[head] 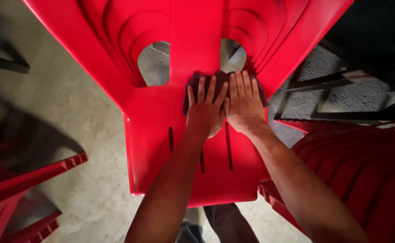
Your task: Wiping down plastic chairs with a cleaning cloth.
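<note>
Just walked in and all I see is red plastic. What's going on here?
A person presses both hands flat on a dark cloth lying on the seat of a red plastic chair, near the backrest. The left hand and right hand sit side by side. More red chairs stand alongside on the concrete floor.

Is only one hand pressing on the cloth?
No, both the left hand and right hand lie flat on the dark cloth on the red chair.

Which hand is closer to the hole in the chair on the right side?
The right hand. Its fingertips reach just below the right hole; the left hand lies beside it, further from that hole, both pressing the dark cloth.
</note>
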